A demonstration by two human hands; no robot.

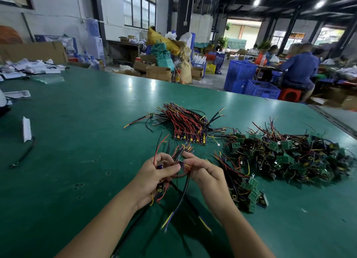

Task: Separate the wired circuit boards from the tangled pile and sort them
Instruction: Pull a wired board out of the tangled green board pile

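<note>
We see the fingers (165,158) of the person's left hand (154,177) curled tight round a bunch of wired boards, red, black and yellow leads spilling out below the palm and blurring as they hang. The right hand (207,173) has its fingers (191,156) narrowed to a pinch on a small green board (181,158) at the top of that bunch, both hands raised over the counter (87,141) just left of the tangled pile (289,157). How many boards sit in the left grip we cannot tell; palm and wires cover them. Between the hands and the tangled pile lies a small heap (246,186) of boards, near the right wrist. Beyond the hands and left of the pile, a sorted bundle (185,126) lies with its wires fanned away from us and its boards in a row on the near side. The pile itself is too knotted to count. Left of it the counter runs wide and bare as far as a white strip (26,129) and a black cable (23,155). The counter's far edge passes close behind the pile, with blue crates (251,80) past it; the right edge is cut off just beyond the pile.
</note>
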